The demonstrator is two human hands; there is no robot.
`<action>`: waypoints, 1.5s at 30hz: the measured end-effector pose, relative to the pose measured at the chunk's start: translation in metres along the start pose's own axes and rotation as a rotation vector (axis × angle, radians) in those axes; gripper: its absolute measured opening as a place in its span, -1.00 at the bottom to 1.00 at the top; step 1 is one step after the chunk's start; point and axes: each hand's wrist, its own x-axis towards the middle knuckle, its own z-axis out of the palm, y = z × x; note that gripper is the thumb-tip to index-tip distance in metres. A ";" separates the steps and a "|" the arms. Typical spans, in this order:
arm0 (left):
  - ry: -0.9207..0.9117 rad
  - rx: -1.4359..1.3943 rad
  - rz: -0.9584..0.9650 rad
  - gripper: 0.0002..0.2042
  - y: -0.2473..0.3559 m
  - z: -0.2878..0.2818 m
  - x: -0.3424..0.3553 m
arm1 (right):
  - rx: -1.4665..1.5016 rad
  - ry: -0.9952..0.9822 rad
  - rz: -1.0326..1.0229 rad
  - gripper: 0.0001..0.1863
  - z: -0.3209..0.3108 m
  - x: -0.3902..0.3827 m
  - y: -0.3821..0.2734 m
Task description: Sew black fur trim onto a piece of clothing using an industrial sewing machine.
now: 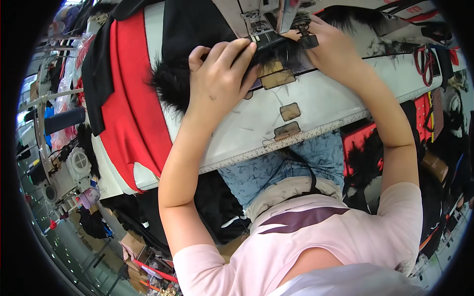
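A sewing machine [269, 19] stands at the top, its presser foot down over black furry fabric [170, 81]. My left hand [217, 74] lies left of the foot. Its fingers are curled and closed on the fur, the fingertips close to the foot. On the other side of the needle area, my right hand [335, 52] is closed at the fabric, its fingertips partly hidden behind the machine parts. Smooth black cloth [195, 29] spreads behind my left hand. The exact stitching point is hidden.
Red fabric [131, 93] drapes over the left of the white table [237, 133]. A measuring tape strip [316, 132] runs along its front edge. Red-handled scissors [423, 66] lie at the right end. Loose fur tufts are scattered at the upper right.
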 end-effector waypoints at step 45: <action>-0.163 0.167 -0.006 -0.62 0.006 -0.017 -0.015 | 0.009 -0.052 -0.103 -0.70 -0.006 0.006 -0.005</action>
